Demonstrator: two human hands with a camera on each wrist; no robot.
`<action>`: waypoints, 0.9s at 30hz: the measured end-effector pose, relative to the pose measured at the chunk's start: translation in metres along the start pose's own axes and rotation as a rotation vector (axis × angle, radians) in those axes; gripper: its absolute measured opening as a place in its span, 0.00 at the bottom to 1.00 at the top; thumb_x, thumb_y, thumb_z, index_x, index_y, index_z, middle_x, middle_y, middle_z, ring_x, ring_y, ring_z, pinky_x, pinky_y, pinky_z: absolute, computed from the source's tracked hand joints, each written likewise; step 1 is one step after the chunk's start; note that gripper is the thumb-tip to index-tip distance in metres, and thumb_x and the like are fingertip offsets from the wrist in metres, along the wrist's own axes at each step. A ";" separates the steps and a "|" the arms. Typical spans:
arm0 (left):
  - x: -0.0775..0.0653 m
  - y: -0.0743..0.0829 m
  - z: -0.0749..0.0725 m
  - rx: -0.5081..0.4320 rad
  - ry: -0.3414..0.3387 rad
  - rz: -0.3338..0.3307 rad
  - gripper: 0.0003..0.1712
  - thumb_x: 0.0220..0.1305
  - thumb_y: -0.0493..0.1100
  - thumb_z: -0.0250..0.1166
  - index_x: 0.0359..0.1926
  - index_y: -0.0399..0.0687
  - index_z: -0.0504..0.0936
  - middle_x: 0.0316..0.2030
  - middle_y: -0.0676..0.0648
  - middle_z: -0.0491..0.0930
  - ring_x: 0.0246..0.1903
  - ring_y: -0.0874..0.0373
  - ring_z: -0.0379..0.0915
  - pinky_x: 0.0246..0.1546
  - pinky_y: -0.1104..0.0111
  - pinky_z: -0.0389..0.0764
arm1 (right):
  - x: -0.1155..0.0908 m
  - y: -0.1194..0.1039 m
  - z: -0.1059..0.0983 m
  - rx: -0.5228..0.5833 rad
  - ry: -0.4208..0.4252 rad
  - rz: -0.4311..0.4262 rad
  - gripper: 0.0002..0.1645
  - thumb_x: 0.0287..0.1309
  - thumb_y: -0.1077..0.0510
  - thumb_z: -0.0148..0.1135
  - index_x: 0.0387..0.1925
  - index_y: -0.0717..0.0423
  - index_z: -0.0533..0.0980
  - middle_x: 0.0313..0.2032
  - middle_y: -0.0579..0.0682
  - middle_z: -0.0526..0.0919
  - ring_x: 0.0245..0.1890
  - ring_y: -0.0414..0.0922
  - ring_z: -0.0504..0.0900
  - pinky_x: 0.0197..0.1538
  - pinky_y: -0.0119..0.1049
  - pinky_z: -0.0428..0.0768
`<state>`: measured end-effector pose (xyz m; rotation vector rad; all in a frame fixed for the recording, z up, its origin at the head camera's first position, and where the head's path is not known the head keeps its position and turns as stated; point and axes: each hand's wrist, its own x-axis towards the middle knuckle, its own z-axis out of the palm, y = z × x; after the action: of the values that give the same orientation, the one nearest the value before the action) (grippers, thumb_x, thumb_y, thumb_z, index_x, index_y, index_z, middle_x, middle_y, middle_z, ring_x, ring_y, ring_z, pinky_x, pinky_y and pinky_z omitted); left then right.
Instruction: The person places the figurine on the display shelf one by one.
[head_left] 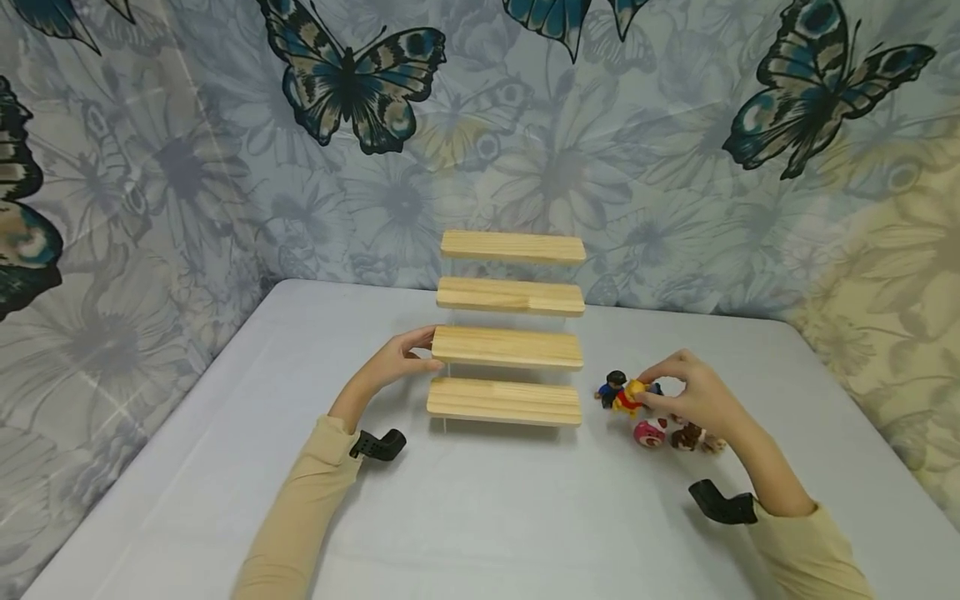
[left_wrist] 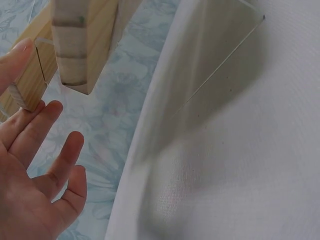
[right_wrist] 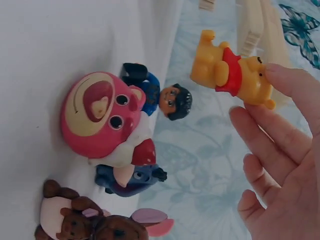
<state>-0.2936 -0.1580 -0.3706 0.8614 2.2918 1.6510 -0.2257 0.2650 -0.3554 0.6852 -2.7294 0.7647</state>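
A stepped rack of pale wooden boards [head_left: 507, 347] stands on the white table. My left hand [head_left: 401, 357] holds one board's left end, thumb [left_wrist: 15, 62] on one face and fingertips against the other, while the remaining fingers are spread loosely. Over at the right, my right hand [head_left: 697, 400] pinches a yellow bear figurine in a red shirt [right_wrist: 231, 75] by its head, between thumb and fingers. Beside it are a dark-haired figurine in blue [right_wrist: 172, 101], a pink bear figurine [right_wrist: 102, 115], a blue donkey figurine [right_wrist: 130, 179] and a brown figurine [right_wrist: 82, 210].
Thin metal wire legs [left_wrist: 220, 66] support the rack. Behind the table [head_left: 510, 517] hangs a cloth backdrop [head_left: 405, 200] printed with flowers and butterflies. Black camera mounts [head_left: 381, 446] sit at both wrists, close over the tabletop.
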 end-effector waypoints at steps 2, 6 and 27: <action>0.001 0.001 0.000 0.001 -0.002 0.001 0.34 0.57 0.32 0.60 0.63 0.31 0.58 0.56 0.36 0.66 0.52 0.46 0.63 0.48 0.54 0.66 | 0.000 -0.002 -0.002 0.028 -0.009 0.036 0.10 0.47 0.57 0.68 0.33 0.56 0.81 0.33 0.49 0.74 0.35 0.47 0.69 0.33 0.44 0.68; 0.003 -0.005 0.001 0.001 0.002 0.024 0.34 0.58 0.34 0.61 0.64 0.32 0.58 0.55 0.37 0.67 0.51 0.46 0.63 0.47 0.54 0.66 | 0.003 -0.005 -0.005 0.076 -0.023 0.071 0.11 0.51 0.56 0.64 0.36 0.57 0.80 0.36 0.50 0.77 0.37 0.51 0.70 0.35 0.45 0.66; -0.001 -0.001 0.002 0.031 0.000 0.010 0.34 0.59 0.35 0.59 0.64 0.32 0.56 0.58 0.35 0.63 0.51 0.44 0.63 0.45 0.57 0.69 | 0.024 -0.006 0.005 0.321 0.051 0.165 0.18 0.57 0.53 0.59 0.44 0.61 0.77 0.37 0.51 0.79 0.33 0.42 0.74 0.32 0.30 0.72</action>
<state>-0.2924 -0.1569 -0.3729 0.8805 2.3222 1.6237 -0.2436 0.2494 -0.3489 0.4937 -2.6664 1.2595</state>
